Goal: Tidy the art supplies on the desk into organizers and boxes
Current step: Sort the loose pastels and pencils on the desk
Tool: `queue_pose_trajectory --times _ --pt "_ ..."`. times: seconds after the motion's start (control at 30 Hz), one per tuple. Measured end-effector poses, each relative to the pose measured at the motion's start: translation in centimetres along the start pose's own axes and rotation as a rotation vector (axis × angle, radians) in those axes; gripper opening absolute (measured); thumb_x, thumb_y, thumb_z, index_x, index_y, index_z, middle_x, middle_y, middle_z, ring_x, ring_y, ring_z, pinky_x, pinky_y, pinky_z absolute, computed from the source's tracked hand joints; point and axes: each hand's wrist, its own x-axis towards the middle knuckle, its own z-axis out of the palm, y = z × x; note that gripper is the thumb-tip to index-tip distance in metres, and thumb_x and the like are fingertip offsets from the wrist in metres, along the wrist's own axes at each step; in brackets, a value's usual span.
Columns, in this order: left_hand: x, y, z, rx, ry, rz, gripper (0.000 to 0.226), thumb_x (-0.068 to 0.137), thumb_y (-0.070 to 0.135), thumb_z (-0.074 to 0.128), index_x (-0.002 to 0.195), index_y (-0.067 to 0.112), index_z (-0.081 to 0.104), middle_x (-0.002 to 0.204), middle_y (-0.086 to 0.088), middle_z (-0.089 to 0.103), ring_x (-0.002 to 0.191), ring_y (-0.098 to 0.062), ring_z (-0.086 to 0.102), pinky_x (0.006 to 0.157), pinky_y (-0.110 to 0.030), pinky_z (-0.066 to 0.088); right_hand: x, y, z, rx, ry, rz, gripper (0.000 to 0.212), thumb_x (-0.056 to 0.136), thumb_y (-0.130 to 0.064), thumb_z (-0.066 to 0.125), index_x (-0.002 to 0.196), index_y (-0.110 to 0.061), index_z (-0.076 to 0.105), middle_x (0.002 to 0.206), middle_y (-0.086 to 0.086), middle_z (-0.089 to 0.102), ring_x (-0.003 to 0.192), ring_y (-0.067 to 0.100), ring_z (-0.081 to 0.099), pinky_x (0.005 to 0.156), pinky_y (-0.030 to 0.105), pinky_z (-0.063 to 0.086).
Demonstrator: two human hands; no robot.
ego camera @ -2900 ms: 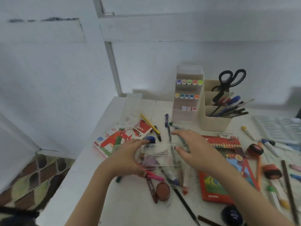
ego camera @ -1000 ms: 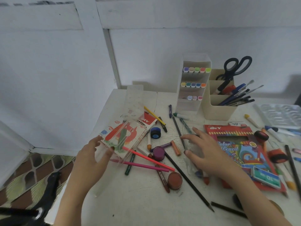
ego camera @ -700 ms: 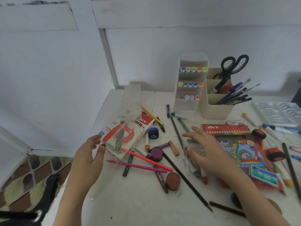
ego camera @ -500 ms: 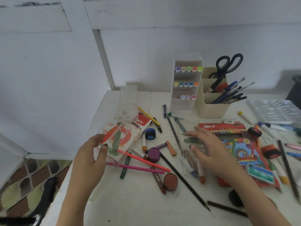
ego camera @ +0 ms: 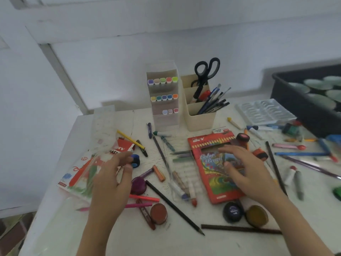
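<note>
Spreading released right hand [ego camera: 247, 174] over pencil box [ego camera: 212, 183] lying far-to-near on tabletop [ego camera: 132, 241]; cannot tell grip of left hand [ego camera: 108, 185] on clear case [ego camera: 88, 172].

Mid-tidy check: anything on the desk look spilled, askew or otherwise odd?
Yes. Loose crayons, pencils and paint pots lie scattered across the desk. A clear tray of crayons lies askew at centre, uncovered. The marker organizer has only three markers in its bottom row.

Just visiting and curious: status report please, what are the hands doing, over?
Left hand at clear plastic case, grip unclear. Right hand open over red cardboard colour-pencil box. Loose crayons and black pencil scattered between them on white desk.
</note>
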Motion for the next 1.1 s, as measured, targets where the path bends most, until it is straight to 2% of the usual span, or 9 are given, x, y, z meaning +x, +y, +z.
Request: queue_pose_trajectory --times 0.13,0.2,0.5,0.57,0.7,0.83,0.9,0.97,1.1 --pt "-0.3 2.2 3.4 -0.075 -0.096 0.028 0.029 0.09 0.008 0.052 0.109 0.029 0.06 0.098 0.02 0.063 0.096 0.014 0.053 0.074 0.001 0.038 -0.9 2.3 -3.1 -0.031 0.035 0.058 0.031 0.09 -0.016 0.058 0.113 -0.036 0.052 0.103 -0.021 0.051 0.093 -0.008 0.046 0.073 0.002 0.033" --pt "-0.8 3.5 5.0 -0.127 -0.141 0.034 0.03 0.09 0.009 0.053 0.11 0.031 0.059 0.099 0.019 0.063 0.098 0.013 0.053 0.074 -0.004 0.041 -1.1 3.4 -4.4 -0.047 0.042 0.087 0.03 0.09 -0.016 0.058 0.113 -0.035 0.053 0.097 -0.022 0.052 0.09 -0.007 0.048 0.072 0.005 0.033" --pt "-1.9 8.0 10.9 -0.059 -0.314 0.148 0.031 0.085 0.012 0.063 0.104 0.036 0.058 0.1 0.027 0.061 0.1 0.012 0.053 0.08 0.002 0.033 -1.8 8.1 -9.0 -0.001 0.073 0.142 0.029 0.089 -0.012 0.058 0.109 -0.033 0.058 0.116 -0.013 0.057 0.11 0.007 0.053 0.091 0.026 0.043" --pt "-2.1 8.8 12.2 -0.053 -0.351 0.157 0.031 0.084 0.014 0.066 0.103 0.037 0.058 0.099 0.028 0.06 0.102 0.012 0.051 0.081 -0.001 0.034 -2.0 9.0 -10.1 0.023 0.07 0.144 0.028 0.09 -0.01 0.056 0.111 -0.029 0.061 0.119 -0.012 0.059 0.111 0.003 0.053 0.093 0.024 0.045" --pt "-2.7 10.2 14.5 0.002 -0.405 0.152 0.031 0.084 0.023 0.067 0.112 0.033 0.06 0.105 0.033 0.052 0.101 0.011 0.048 0.084 -0.014 0.039 -2.2 10.8 -11.9 -0.006 0.081 0.122 0.037 0.089 -0.008 0.056 0.101 -0.044 0.057 0.106 -0.031 0.054 0.1 -0.015 0.049 0.079 -0.004 0.035" --pt "-3.1 12.4 16.9 0.082 -0.402 0.181 0.044 0.08 0.033 0.069 0.123 0.031 0.056 0.118 0.021 0.051 0.116 -0.005 0.045 0.101 -0.03 0.035 -1.7 12.9 -13.6 -0.193 0.044 0.189 0.031 0.09 -0.02 0.057 0.116 -0.037 0.057 0.121 -0.016 0.058 0.105 -0.006 0.045 0.091 0.014 0.033" --pt "-3.2 12.9 17.7 0.195 -0.403 0.132 0.055 0.078 0.045 0.066 0.129 0.036 0.048 0.13 0.016 0.049 0.126 -0.01 0.04 0.108 -0.039 0.027 -1.5 13.6 -13.6 -0.344 -0.076 0.234 0.043 0.091 -0.032 0.056 0.133 -0.037 0.046 0.143 -0.011 0.043 0.128 0.005 0.038 0.107 0.031 0.028" --pt "-3.1 12.7 18.3 0.29 -0.481 0.034 0.067 0.076 0.055 0.063 0.136 0.038 0.038 0.144 0.01 0.036 0.138 -0.014 0.025 0.113 -0.048 0.017 -2.1 13.8 -12.6 -0.446 -0.211 0.256 0.056 0.092 -0.046 0.049 0.144 -0.041 0.028 0.155 -0.012 0.016 0.143 0.008 0.011 0.116 0.041 0.004" --pt "-3.9 16.3 23.9 0.403 -0.533 -0.078 0.082 0.072 0.057 0.063 0.142 0.04 0.022 0.155 0.004 0.013 0.144 -0.016 0.004 0.111 -0.06 0.003 -2.2 18.6 -14.6 -0.419 -0.279 0.223 0.064 0.092 -0.055 0.04 0.148 -0.04 0.013 0.153 -0.016 -0.012 0.135 -0.003 -0.015 0.114 0.038 -0.01"
